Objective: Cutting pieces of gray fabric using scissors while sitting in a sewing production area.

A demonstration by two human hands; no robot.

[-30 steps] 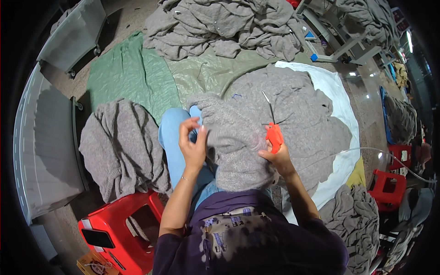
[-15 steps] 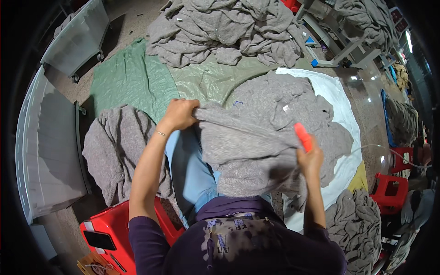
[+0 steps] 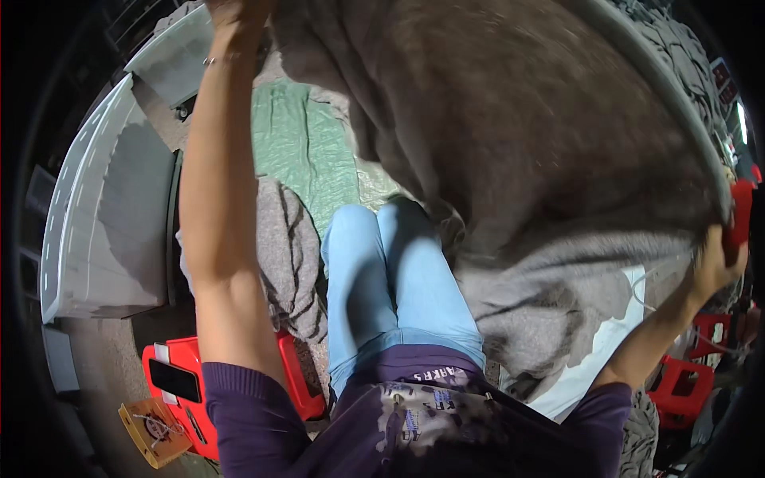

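A large grey knit garment is spread in the air before me, blurred by motion. My left hand grips one edge of it at the top of the view, its fingers partly cut off by the frame. Far out to the right, my right hand is closed on the opposite edge. A red object of a kind I cannot make out is also in the right hand. Below the raised garment, a heap of grey knitwear lies on a white sheet, mostly hidden.
Another grey knit pile lies left of my knees, near a green tarp. White wheeled bins stand at the left. A red stool beside me bears a phone; an orange box is below. Another red stool stands right.
Both hands have risen and spread apart, the left going up and the right outward. The garment, earlier bunched low over my lap, is now lifted and opened wide, uncovering my knees.
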